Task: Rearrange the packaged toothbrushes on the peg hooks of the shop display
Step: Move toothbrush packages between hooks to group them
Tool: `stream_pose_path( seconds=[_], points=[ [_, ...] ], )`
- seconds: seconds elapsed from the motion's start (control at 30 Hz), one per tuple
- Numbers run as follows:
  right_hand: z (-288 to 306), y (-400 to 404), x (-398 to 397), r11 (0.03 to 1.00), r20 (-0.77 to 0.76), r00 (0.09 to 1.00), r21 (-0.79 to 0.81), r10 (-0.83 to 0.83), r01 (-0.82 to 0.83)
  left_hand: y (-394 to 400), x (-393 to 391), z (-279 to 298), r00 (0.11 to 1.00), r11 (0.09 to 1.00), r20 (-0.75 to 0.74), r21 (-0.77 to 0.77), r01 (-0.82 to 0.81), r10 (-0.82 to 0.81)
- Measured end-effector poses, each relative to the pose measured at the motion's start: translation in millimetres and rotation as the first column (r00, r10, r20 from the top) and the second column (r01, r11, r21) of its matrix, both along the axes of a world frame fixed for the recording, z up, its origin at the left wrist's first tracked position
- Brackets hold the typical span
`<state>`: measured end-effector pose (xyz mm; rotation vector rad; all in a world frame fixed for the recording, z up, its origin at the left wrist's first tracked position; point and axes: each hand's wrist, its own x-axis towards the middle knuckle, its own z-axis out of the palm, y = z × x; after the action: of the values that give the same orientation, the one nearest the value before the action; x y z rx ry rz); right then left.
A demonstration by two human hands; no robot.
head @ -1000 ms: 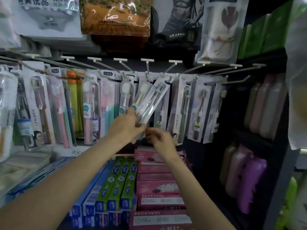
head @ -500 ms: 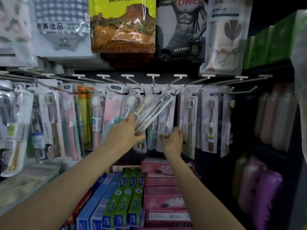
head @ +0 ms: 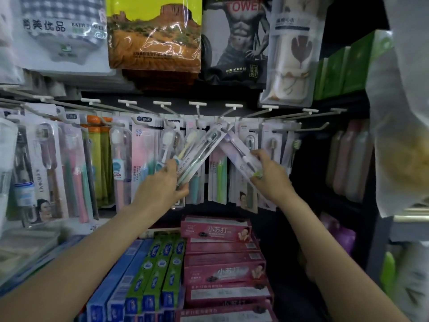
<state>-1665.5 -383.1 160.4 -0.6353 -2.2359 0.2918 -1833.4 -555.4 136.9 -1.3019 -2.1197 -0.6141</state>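
Centrally, the left hand [head: 162, 189] grips a tilted toothbrush pack [head: 202, 152] while the right hand [head: 269, 177] pinches a purple-brush pack [head: 241, 154]; their top edges meet beneath the peg hooks [head: 197, 108], packs crowding both sides.

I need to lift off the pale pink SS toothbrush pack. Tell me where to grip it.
Pinch the SS pack by its lower half, coming from the front. It hangs flat and upright on its hook, neighbours crowd both edges, and only the bottom swings free.
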Motion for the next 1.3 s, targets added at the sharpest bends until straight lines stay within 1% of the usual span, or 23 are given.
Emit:
stream_pose_path(
  seconds=[0.1,0.23,0.27,0.33,0.37,0.4,0.47,0.53,0.6,0.67,0.73,0.83,0.9,1.13,1.23,1.3],
  points=[
    [15,7,8,0.999,0.066,0.997,-0.026,0.033,-0.031,1,4,-1,1.0,1.0,0.02,0.008,0.019,-0.019],
    [22,17,11,0.986,0.109,0.989,-0.144,0.102,-0.086,-2,7,3,0.999,1.0,0.05,0.009,0.006,-0.007],
    [21,18,11,0.983,0.15,0.981,-0.157,0.12,-0.096,-4,7,5,0.998,1.0,0.062,0.017,0.013,-0.014],
    [13,21,8,0.985,0.288,0.949,-0.145,0.128,-0.089,-7,8,7,0.996,0.999,0.084,0.037,0.033,-0.036],
    [6,21,7,0.988,0.331,0.936,-0.133,0.119,-0.078,-8,9,7,0.995,0.998,0.088,0.044,0.036,-0.04],
    [-3,20,7,0.989,0.332,0.937,-0.131,0.111,-0.071,-9,10,8,0.995,0.998,0.087,0.045,0.035,-0.039],
    [-26,16,9,0.986,0.238,0.966,-0.153,0.097,-0.062,-10,12,6,0.996,0.999,0.073,0.035,0.04,-0.042],
    [-52,13,13,0.99,0.135,0.991,-0.142,0.021,-0.002,-9,13,5,0.998,0.999,0.05,0.019,0.028,-0.029],
    [-73,15,17,0.985,0.048,0.997,-0.16,-0.063,0.07,-6,13,3,0.999,1.0,0.034,0.008,0.003,-0.003],
    [-86,18,23,0.974,-0.082,0.992,-0.212,-0.091,0.072,-1,13,0,0.999,1.0,0.042,0.022,0.005,-0.006],
    [-91,17,29,0.959,-0.244,0.963,-0.281,-0.112,0.04,4,13,-4,0.999,1.0,0.053,0.026,-0.005,0.004],
    [-81,17,37,0.923,-0.477,0.861,-0.385,-0.174,-0.027,13,15,-10,0.998,0.999,0.055,0.017,-0.032,0.031],
    [-70,20,36,0.915,-0.507,0.832,-0.404,-0.225,0.001,17,17,-12,0.998,0.999,0.043,0.013,-0.046,0.046],
    [-46,28,27,0.942,-0.445,0.847,-0.29,-0.29,0.17,15,17,-13,0.999,0.999,0.029,0.018,-0.039,0.039],
    [-45,26,24,0.933,-0.48,0.823,-0.325,-0.304,0.155,13,18,-11,0.999,0.999,-0.006,0.015,-0.051,0.051],
    [-47,24,21,0.927,-0.51,0.8,-0.346,-0.315,0.144,10,17,-10,0.998,0.998,-0.004,0.029,-0.056,0.056]
  ],
)
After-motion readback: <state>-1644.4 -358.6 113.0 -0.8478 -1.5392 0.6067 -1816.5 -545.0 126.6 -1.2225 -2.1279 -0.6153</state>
